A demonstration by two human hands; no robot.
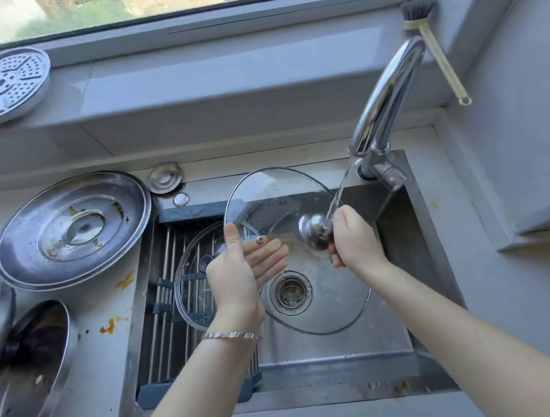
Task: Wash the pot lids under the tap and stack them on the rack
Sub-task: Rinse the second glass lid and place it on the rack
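Over the sink (418, 261), left hand (236, 273) grips the glass lid (276, 201) rim; right hand (354, 237) clasps its knob (315, 229) under the tap (387, 94) stream. Second glass lid (192, 278) lies on the rack (173, 321) alongside; soiled steel lids (72, 229) crowd the left surface (95, 414).

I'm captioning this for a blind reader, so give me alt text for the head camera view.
Two bare hands hold a glass pot lid over a steel sink under a running tap: left hand on its rim, right hand at its knob. Another glass lid lies on the rack; soiled metal lids wait on the left counter.
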